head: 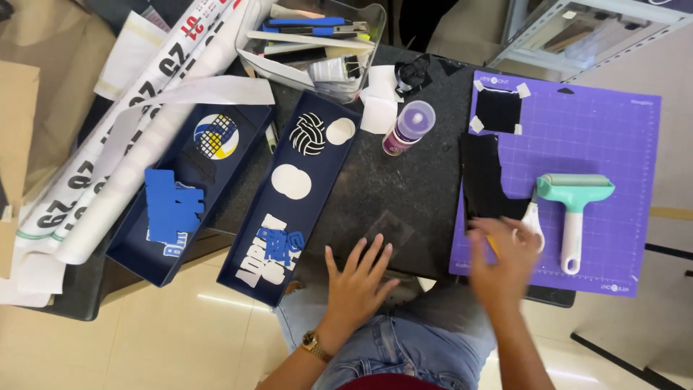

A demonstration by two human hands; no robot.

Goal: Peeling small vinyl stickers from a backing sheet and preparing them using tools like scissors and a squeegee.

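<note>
The right hand [505, 256], blurry so I cannot tell its grip, is on the purple mat [599, 130] at the desk's near edge, touching the black sheet [482, 180] beside the white scissors [533, 217], while the left hand [357, 278] lies flat with fingers spread wide on a clear sheet [386, 232].

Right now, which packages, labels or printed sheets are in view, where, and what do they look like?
Glue bottle: table middle, lying down, purple cap, purple label.
Printed rolls: far left, white with black and red numerals.
Cutting mat: beside right hand, purple, gridded, white corner marks.
</note>
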